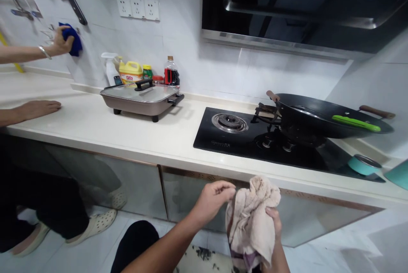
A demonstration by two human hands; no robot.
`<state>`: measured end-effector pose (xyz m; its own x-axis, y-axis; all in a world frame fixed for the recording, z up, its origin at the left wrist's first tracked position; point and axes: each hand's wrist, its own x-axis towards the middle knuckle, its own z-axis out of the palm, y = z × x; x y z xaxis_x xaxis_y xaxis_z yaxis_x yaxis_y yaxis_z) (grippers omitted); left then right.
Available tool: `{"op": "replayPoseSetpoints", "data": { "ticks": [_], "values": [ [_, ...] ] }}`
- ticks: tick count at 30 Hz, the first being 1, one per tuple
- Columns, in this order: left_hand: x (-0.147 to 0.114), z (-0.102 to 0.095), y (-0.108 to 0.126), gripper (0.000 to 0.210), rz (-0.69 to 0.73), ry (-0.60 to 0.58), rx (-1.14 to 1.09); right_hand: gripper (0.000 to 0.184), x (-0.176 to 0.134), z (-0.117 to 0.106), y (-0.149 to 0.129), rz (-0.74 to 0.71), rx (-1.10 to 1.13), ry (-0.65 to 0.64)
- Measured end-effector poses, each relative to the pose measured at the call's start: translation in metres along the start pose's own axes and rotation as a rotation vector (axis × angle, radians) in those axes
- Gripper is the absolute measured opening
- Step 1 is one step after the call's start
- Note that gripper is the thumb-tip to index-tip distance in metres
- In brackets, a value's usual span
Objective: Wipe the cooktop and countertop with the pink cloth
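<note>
Crumpled, pale, stained cloth (251,222) is gripped in the person's right hand (274,223), held up in front of the white counter (172,135) near the black gas stove (213,132). The left hand (213,200) is released, fingers loosely curled, just beside the cloth, though whether they touch is unclear. Farther left, a co-worker's hand (60,42) holds a blue cloth (75,44) against the tiled wall (95,47).

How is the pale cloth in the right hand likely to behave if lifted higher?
The cloth is probably floppy: it bunches into loose folds and droops at its lower end. It is likely light for its bulk, since the right hand alone seems to support it. Being soft, creased fabric, it looks unlikely to break or roll.
</note>
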<state>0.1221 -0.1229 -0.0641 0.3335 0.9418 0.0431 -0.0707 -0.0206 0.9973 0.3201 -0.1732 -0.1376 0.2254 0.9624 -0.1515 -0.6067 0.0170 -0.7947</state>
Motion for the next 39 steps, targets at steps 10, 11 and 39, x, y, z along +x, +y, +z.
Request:
{"op": "replayPoseSetpoints", "data": {
  "ticks": [10,11,39],
  "values": [
    [-0.005,0.0,0.007,0.017,0.07,0.118,0.106,0.029,-0.003,-0.003,-0.002,0.102,0.043,0.115],
    [-0.004,-0.003,0.008,0.021,0.069,0.161,0.099,0.028,-0.003,-0.004,-0.003,0.096,0.04,0.127],
    [-0.015,-0.062,-0.011,0.032,-0.007,0.185,0.396,0.061,0.003,0.026,-0.005,0.022,-0.148,-0.045]
  ]
}}
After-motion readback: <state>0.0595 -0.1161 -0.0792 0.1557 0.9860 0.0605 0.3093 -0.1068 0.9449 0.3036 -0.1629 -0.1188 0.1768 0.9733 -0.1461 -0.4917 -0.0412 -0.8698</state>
